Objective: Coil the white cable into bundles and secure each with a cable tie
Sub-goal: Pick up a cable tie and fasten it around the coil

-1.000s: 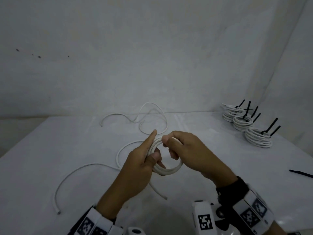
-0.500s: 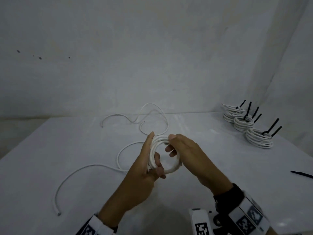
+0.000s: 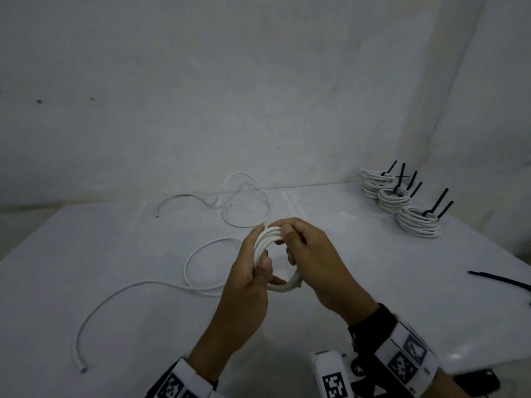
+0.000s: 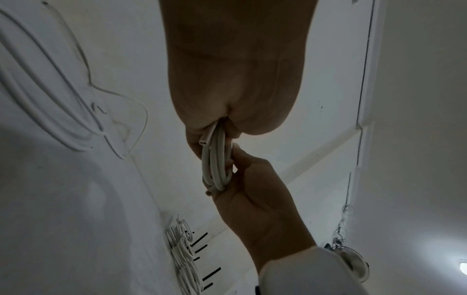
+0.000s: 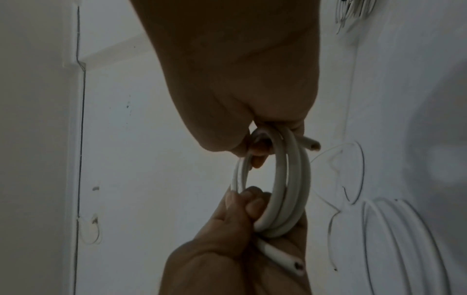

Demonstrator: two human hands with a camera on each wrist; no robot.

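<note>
Coil: a small white coil (image 3: 265,242) of several turns, held upright in the air above the surface (image 3: 115,282), between both hands; two cut ends stick out of it, one at each hand, in the right wrist view (image 5: 283,189).
Left grip: the left hand (image 3: 247,285) is clenched round the near side of the coil, thumb across the turns and fingers curled through the ring.
Right grip: the right hand (image 3: 313,259) pinches the far top of the coil, thumb on the outside and fingers hooked inside the ring.
Loose cable, near: a long white length (image 3: 138,291) lies on the surface left of the hands, curving to a cut end at the near left.
Loose cable, far: another white length (image 3: 244,196) lies looped just beyond the hands, toward the wall.
Finished bundles: three stacks of tied coils (image 3: 418,225) stand at the far right corner, black tie tails sticking up.
Spare tie: a black cable tie (image 3: 500,281) lies flat at the right edge, well apart from the hands.
</note>
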